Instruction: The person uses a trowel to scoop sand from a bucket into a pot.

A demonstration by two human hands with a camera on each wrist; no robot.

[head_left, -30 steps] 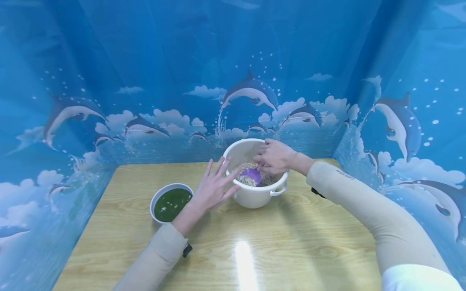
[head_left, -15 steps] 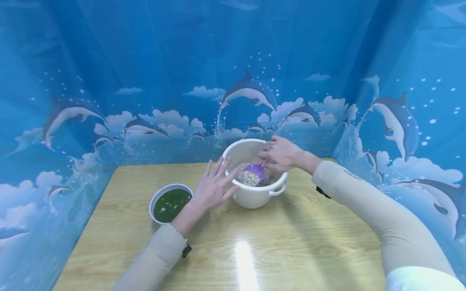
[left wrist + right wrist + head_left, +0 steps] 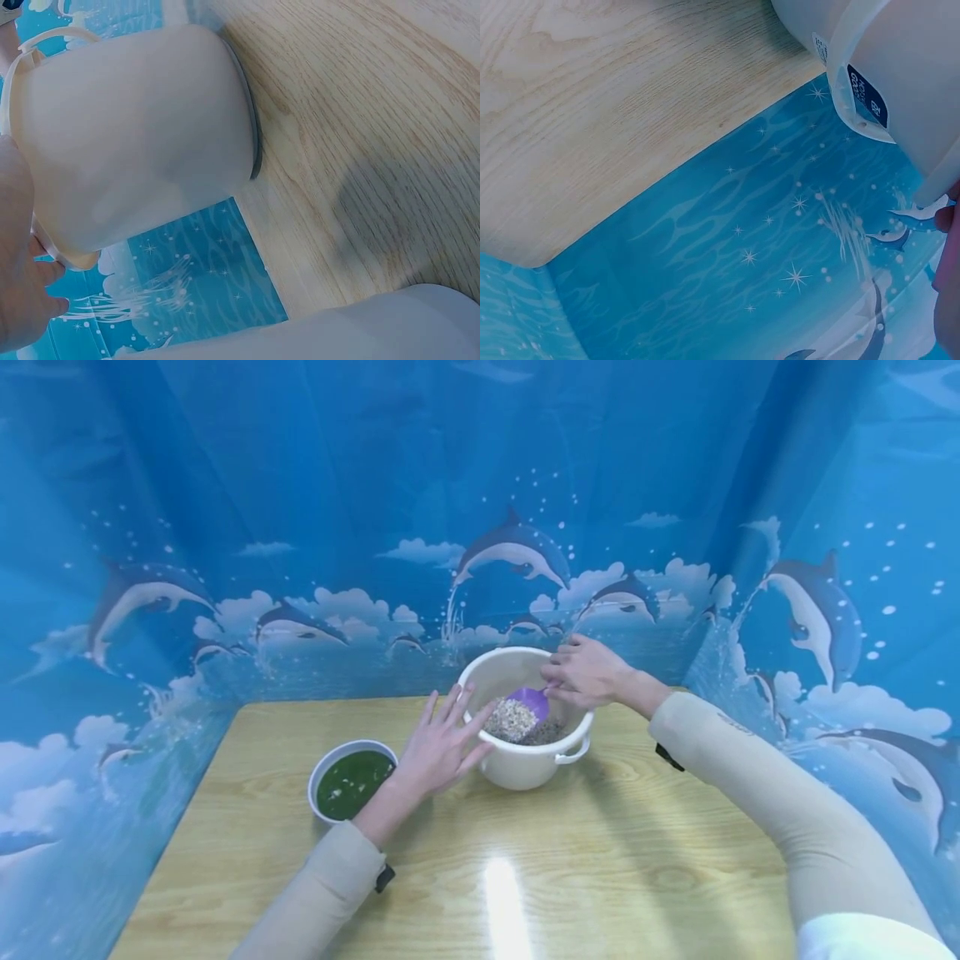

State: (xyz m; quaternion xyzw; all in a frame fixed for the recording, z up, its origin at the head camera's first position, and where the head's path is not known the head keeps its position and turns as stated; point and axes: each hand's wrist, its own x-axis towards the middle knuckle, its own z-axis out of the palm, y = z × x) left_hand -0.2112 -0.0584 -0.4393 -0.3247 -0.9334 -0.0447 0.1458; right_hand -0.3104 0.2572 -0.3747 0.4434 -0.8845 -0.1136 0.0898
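A white bucket (image 3: 517, 770) with side handles stands at the table's far edge and holds pale, flaky grain that looks like oats. Inside it, my right hand (image 3: 585, 672) grips the handle of a purple scoop (image 3: 536, 700); the scoop's bowl carries a heap of the flakes (image 3: 512, 719). My left hand (image 3: 442, 743) rests on the near left of the rim with its fingers spread and straight. In the left wrist view the fingers (image 3: 46, 274) lie by the bucket's rim and one handle. Only a sliver of the right fingers (image 3: 946, 217) shows in the right wrist view.
A white bowl (image 3: 316, 793) of dark green liquid (image 3: 356, 781) with pale bits stands left of the bucket, close to my left wrist. The wooden table (image 3: 600, 860) ends just behind the bucket, against a blue dolphin-print curtain (image 3: 337, 527).
My right hand has moved up and to the right, bringing the purple scoop up out of the grain with a load of flakes. The left hand has stayed on the rim.
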